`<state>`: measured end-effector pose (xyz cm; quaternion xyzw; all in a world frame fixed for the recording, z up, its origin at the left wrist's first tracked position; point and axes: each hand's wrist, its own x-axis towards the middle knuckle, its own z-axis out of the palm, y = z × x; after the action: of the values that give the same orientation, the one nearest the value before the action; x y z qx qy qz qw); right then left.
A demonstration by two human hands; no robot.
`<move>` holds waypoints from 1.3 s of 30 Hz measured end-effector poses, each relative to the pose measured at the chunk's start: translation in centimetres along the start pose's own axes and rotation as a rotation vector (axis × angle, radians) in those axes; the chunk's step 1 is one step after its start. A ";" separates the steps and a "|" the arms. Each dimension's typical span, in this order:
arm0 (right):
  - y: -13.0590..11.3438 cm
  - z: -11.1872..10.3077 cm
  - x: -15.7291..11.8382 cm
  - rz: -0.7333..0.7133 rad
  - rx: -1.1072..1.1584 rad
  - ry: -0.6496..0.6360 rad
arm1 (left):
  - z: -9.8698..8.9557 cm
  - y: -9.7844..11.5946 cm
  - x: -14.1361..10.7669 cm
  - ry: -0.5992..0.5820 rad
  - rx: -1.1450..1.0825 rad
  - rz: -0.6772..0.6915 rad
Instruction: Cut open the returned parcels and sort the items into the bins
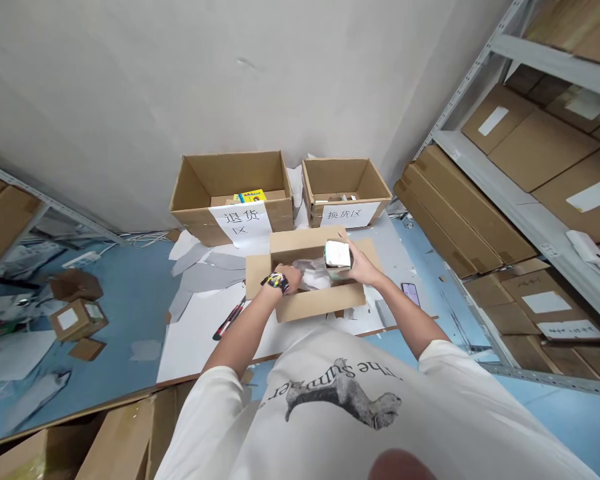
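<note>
An open cardboard box (320, 309) with its flaps spread stands on the white-covered table (195, 347). Clear plastic wrapping (314, 273) lies inside it. My right hand (363, 265) is wrapped round a small box (337, 255) with a white top, held over the right end of the open box. My left hand (291, 277) reaches into the left end beside the plastic, fingers curled; what they hold, if anything, is hidden. A patterned band circles the left wrist.
Two labelled cardboard boxes, a larger one (195, 222) and a smaller one (313, 210), stand behind. A red-black cutter (229, 320) lies left, a phone (411, 293) right. Loaded shelves (500, 180) rise at the right.
</note>
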<state>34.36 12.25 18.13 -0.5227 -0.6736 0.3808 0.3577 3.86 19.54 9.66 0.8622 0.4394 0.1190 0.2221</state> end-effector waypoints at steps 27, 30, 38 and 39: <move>1.8 4.9 -10.2 0.164 0.273 0.194 | 1.5 2.9 -6.4 0.307 -0.060 -0.014; 4.8 7.7 -10.5 0.215 0.307 0.053 | 4.8 5.5 -10.4 0.280 -0.276 -0.062; 11.9 13.3 -10.1 0.304 0.156 -0.094 | 13.6 7.8 -11.4 0.134 -0.515 -0.175; 12.5 13.5 -10.3 0.310 0.147 -0.092 | 14.2 8.1 -11.2 0.137 -0.517 -0.193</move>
<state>29.89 2.33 0.08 -0.5750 -0.5709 0.5031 0.3007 8.69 2.36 1.07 0.7211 0.4886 0.2633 0.4147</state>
